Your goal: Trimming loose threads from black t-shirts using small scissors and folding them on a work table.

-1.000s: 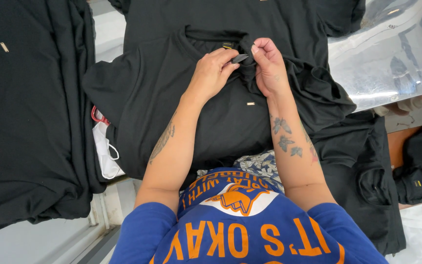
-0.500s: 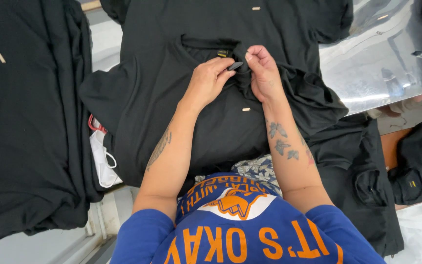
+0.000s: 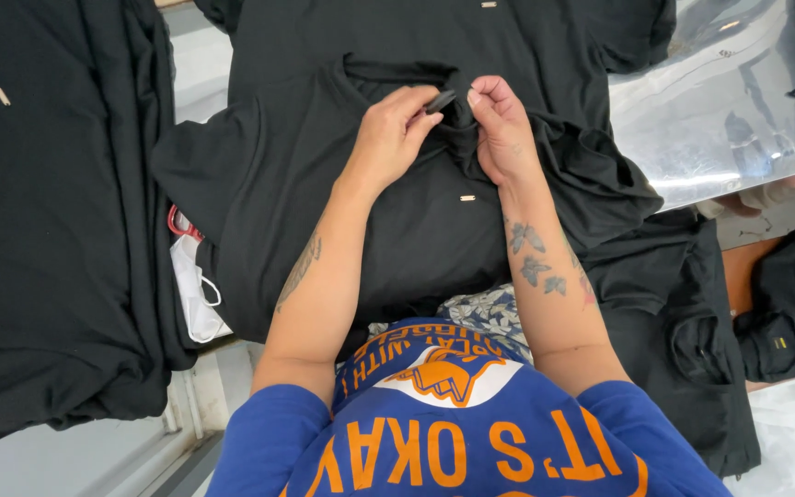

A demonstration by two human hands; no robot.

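The black shirt [image 3: 397,198] in the middle is soft matt cloth, creased where it bunches at the collar. A small pale metal-looking tag [image 3: 467,198] glints on its front. The pile of black garments [image 3: 48,230] on the left is the same dull knit. At the far right a silvery sheet [image 3: 720,101] is glossy and mirror-like. The white mask [image 3: 193,294] near the left looks like thin, smooth fabric.
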